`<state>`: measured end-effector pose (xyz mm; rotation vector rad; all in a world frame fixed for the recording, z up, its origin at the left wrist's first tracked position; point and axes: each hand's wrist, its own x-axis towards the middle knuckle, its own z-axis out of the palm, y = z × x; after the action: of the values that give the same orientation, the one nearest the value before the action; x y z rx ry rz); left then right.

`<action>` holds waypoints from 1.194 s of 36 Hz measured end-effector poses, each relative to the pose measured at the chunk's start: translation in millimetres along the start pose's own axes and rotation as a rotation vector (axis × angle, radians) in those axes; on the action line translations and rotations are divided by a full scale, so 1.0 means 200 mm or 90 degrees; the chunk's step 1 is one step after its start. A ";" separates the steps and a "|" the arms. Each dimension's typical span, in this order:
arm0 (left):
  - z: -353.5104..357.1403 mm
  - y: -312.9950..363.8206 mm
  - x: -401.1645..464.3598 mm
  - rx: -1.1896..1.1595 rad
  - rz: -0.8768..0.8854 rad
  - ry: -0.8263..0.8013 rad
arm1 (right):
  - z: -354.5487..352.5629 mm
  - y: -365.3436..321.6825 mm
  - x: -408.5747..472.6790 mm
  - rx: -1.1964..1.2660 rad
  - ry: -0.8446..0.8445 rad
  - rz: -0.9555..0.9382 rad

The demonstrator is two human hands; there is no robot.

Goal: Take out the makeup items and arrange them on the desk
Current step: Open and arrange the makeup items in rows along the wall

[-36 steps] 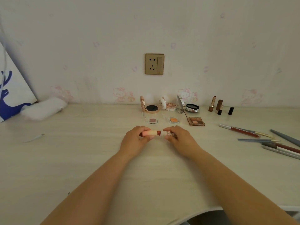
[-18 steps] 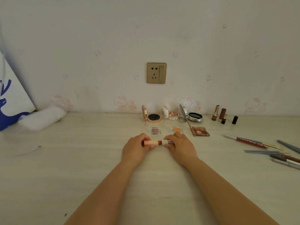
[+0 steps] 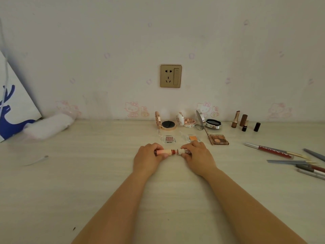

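My left hand [image 3: 146, 158] grips a pink lipstick tube [image 3: 164, 152] held level just above the desk [image 3: 88, 173]. Its dark red end points right toward a small cap [image 3: 182, 151] pinched in my right hand [image 3: 197, 156]. A narrow gap separates tube and cap. Behind my hands lie two small clear eyeshadow pans [image 3: 169, 139] [image 3: 192, 138] and a brown eyeshadow palette [image 3: 219, 139]. Along the wall stand three opened compacts [image 3: 166, 124] [image 3: 187, 122] [image 3: 211, 123] and several upright lipsticks [image 3: 244, 121].
Several pencils and liner pens [image 3: 290, 159] lie at the right edge. A white pouch [image 3: 47, 125] and a white bag with a blue deer [image 3: 12, 110] sit at the far left. A thin white stick [image 3: 37, 160] lies on the left. A wall socket [image 3: 170, 76] is above the compacts.
The cap and the lipstick tube have come slightly apart. Both hands stay at the desk's centre; the camera has tilted a little.
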<state>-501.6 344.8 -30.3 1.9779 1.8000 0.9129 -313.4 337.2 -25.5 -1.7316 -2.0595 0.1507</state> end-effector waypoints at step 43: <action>0.84 1.23 -0.14 0.260 0.416 -0.072 | -0.52 0.77 -0.48 -0.096 0.222 0.426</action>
<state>-205.2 309.0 -10.8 2.9014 1.3612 0.5942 -119.8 257.8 -12.3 -2.2910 -1.2212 -0.1040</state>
